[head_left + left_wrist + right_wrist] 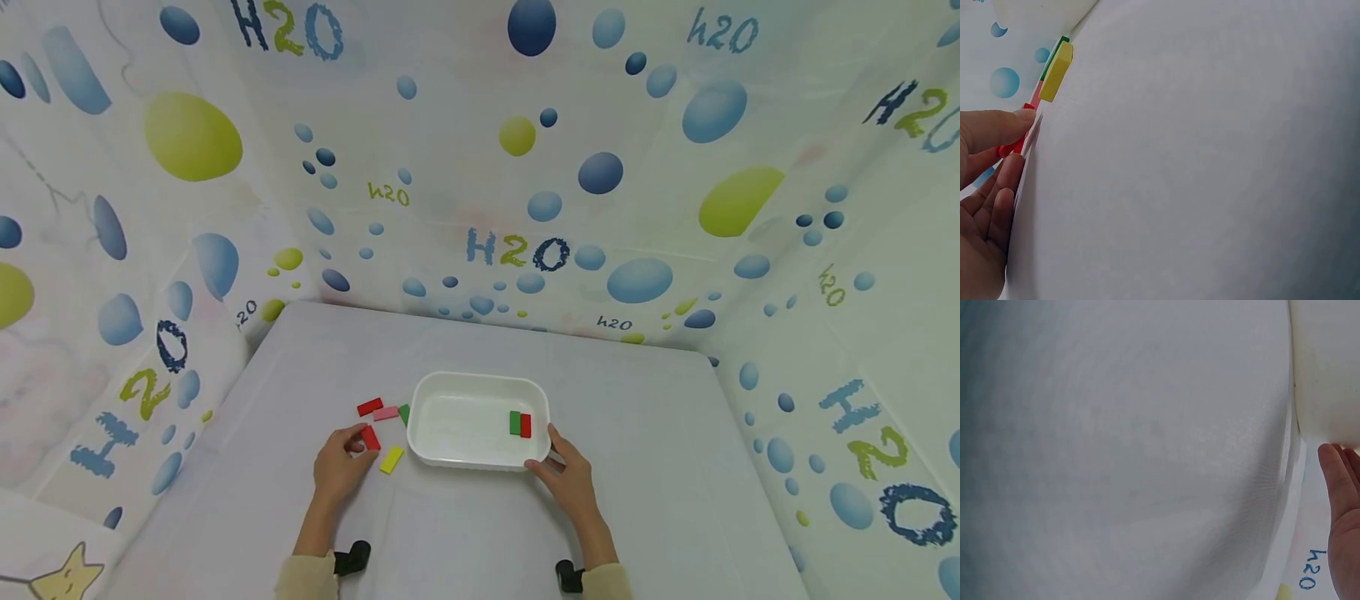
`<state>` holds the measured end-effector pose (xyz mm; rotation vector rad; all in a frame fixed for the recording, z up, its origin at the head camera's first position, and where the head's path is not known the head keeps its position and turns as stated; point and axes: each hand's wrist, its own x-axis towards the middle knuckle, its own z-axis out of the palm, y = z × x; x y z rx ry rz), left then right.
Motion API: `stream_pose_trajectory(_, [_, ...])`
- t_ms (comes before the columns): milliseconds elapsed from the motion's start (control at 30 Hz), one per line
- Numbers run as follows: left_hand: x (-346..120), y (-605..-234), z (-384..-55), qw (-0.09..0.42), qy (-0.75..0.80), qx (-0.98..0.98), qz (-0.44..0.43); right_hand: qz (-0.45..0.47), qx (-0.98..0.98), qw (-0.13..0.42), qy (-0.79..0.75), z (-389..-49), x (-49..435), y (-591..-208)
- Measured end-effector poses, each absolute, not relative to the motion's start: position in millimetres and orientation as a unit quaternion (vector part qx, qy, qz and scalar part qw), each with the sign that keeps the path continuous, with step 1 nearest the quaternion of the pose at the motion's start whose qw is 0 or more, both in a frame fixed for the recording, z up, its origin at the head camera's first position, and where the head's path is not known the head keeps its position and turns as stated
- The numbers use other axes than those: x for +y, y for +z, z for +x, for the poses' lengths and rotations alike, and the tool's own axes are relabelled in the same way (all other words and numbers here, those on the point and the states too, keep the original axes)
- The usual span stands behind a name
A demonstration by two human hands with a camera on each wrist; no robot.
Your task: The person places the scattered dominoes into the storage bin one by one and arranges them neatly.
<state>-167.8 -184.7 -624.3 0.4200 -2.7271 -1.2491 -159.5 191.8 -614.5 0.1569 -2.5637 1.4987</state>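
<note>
Head view showed the left hand [341, 468] pinching a red block [371, 438] between thumb and fingers, to the left of a white tray [457, 454] on the counter [645, 392]. The right hand [572, 482] gripped the tray's near right corner, thumb at the near edge and fingers along the side. Inside, toward the right end, a green block [515, 423] and another red block [526, 426] lay side by side, touching.

The step in hand looked like picking up the pinched block while the tray was steadied. The next move seemed to call for a clean lift, clear of the yellow block [392, 460] nearby and the pink block [386, 413] and loose red block [370, 407] just beyond.

Whether the pinched block had left the counter could not be told. A second green block [405, 414] was partly hidden by the tray's left rim. The left wrist view showed red only in patches around the fingers, hard to assign to either block; the right wrist view cut off most of the tray and hid the thumb.
</note>
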Motion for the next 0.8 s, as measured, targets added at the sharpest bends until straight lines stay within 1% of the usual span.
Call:
stream_pose_trajectory(333, [-187.4,-625.4,-168.6,0.061,-0.437,-0.886,0.143,0.06,-0.857,0.092,0.504,-160.2,192.2,-613.4])
stream_pose_trajectory(533, [-188.5,-627.9,-167.8,0.072,-0.455,-0.873,0.159,0.058,-0.857,0.086,0.505,-160.2,192.1,-611.9])
stream_pose_trajectory(800, [-190.7,-620.9,-166.1,0.07,-0.493,-0.851,0.166,0.057,-0.857,0.081,0.506,-160.0,192.2,-610.4])
